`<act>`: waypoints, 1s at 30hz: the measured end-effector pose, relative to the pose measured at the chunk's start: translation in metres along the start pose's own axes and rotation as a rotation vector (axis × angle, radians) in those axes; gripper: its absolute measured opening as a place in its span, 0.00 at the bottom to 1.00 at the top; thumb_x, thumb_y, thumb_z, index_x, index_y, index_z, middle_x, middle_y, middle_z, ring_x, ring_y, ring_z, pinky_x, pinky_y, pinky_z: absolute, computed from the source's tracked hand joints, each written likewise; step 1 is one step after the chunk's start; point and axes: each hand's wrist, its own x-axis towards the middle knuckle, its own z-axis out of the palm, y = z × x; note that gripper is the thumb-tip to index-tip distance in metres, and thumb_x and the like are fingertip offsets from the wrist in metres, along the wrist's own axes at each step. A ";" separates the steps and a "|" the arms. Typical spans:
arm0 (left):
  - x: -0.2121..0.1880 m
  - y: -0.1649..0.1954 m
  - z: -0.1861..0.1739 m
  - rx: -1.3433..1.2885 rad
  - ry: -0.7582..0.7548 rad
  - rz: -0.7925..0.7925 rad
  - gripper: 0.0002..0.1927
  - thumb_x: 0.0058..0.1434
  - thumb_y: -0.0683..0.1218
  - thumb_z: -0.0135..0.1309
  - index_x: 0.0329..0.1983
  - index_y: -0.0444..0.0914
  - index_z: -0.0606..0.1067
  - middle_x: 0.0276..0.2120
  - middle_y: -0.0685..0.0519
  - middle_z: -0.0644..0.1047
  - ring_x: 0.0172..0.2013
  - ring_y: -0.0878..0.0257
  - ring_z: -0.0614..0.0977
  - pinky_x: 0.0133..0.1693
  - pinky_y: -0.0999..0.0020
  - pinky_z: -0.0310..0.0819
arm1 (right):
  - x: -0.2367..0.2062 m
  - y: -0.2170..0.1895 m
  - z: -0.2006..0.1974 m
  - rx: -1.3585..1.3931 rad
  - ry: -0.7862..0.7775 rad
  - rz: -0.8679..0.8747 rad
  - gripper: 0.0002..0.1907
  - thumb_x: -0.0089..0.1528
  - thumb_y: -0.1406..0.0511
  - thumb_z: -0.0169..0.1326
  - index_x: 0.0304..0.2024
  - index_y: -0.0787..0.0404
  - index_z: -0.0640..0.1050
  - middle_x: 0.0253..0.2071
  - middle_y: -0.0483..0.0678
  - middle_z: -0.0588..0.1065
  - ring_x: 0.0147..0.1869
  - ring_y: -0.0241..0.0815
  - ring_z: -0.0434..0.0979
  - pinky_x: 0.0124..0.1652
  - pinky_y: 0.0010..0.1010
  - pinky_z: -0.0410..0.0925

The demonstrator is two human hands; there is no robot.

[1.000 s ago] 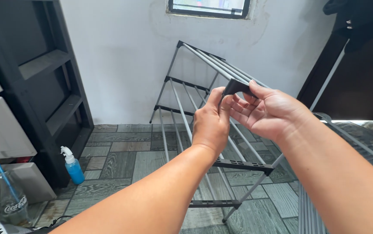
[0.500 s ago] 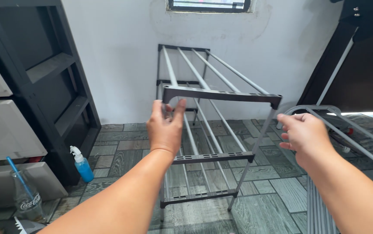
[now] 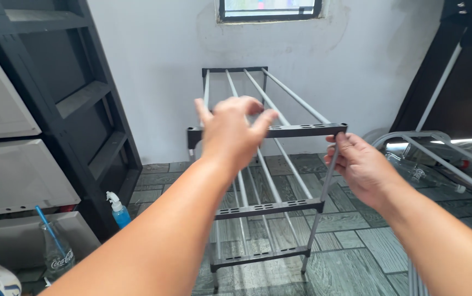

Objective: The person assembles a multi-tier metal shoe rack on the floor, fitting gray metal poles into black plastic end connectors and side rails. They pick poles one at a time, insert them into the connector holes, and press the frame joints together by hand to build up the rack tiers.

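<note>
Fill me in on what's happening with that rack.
A person stands over a three-tier metal rack with grey tubes and dark crossbars on a grey tiled floor by a white wall. The right hand grips the rack's front right upright just under the top crossbar. The left hand is at the front top crossbar with fingers spread; whether it touches cannot be told. A blue spray bottle with a white nozzle stands beside a black shelf unit on the left.

Head view — downward, close over hands (image 3: 230, 129)

Grey tiled floor (image 3: 356, 241) carries a tiered metal rack (image 3: 269, 208) and blue spray bottle (image 3: 119, 211).
</note>
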 end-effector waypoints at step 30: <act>0.047 0.047 0.066 -0.064 -0.635 -0.115 0.17 0.59 0.56 0.60 0.52 0.52 0.80 0.44 0.51 0.83 0.45 0.53 0.84 0.47 0.58 0.78 | 0.000 0.025 0.022 0.022 0.067 -0.042 0.12 0.59 0.56 0.64 0.36 0.52 0.75 0.32 0.36 0.72 0.40 0.32 0.70 0.43 0.29 0.62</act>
